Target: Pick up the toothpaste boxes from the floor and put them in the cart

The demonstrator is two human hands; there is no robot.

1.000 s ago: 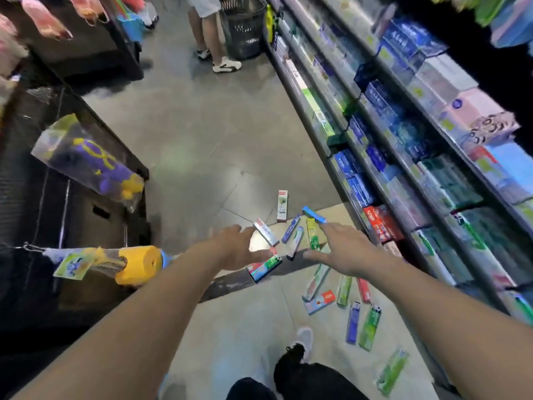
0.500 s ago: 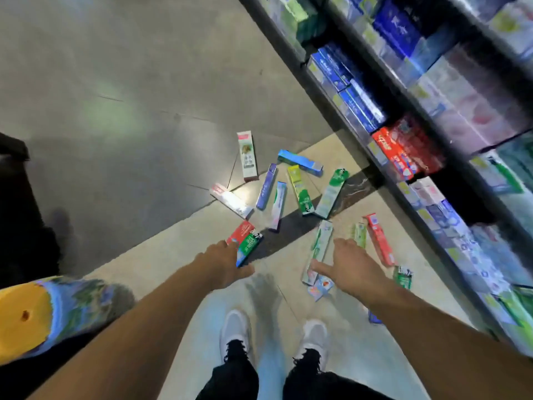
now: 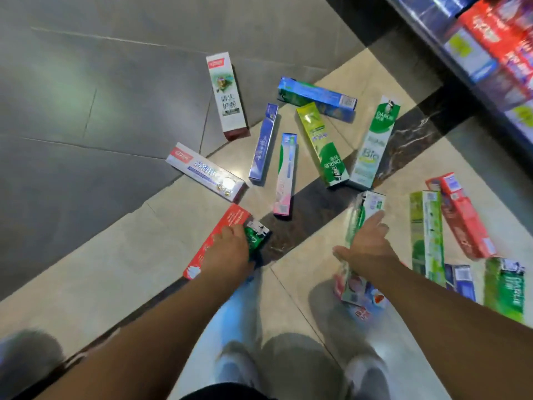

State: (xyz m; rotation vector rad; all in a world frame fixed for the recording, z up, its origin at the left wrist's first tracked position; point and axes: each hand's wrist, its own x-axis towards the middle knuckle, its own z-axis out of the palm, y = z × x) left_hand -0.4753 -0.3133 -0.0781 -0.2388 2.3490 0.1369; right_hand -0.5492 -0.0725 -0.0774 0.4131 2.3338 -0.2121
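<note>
1. Toothpaste boxes (image 3: 288,171) scattered across floor tiles (image 3: 115,255), long axes fanning outward.
2. Left hand (image 3: 230,249) curled over red box (image 3: 219,238).
3. Right hand (image 3: 366,246) spread wide above green-white box (image 3: 366,209), grip unclear.

Glossy grey and beige floor tiles (image 3: 86,116), dark marble strip (image 3: 415,137), stocked shelf (image 3: 490,53)

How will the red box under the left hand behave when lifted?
The red box looks like stiff, glossy card, so probably rigid, light and a bit slippery. A green box touches it beside the left hand and may shift.
</note>
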